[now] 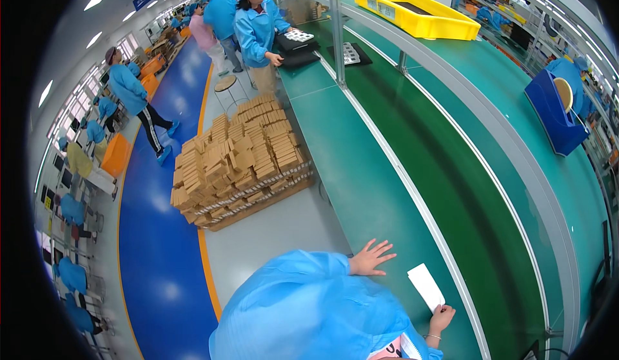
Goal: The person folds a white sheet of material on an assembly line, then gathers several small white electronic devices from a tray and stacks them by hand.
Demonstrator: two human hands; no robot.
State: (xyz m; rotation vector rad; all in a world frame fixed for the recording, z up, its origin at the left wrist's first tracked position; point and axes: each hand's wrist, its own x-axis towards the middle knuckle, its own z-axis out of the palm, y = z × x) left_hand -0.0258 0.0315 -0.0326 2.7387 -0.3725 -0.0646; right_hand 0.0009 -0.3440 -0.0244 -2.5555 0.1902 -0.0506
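Left hand (370,259): fingers spread, palm flat on the long green workbench top (361,166), holding nothing. Right hand (441,318): fingertips pinching the near end of a small white rectangular paper card (425,286), which lies on the bench just right of the left hand.

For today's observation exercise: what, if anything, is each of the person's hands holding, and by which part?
The right hand pinches a white paper slip by its near lower end. The left hand holds nothing; it rests flat, fingers spread, on the green worktable.
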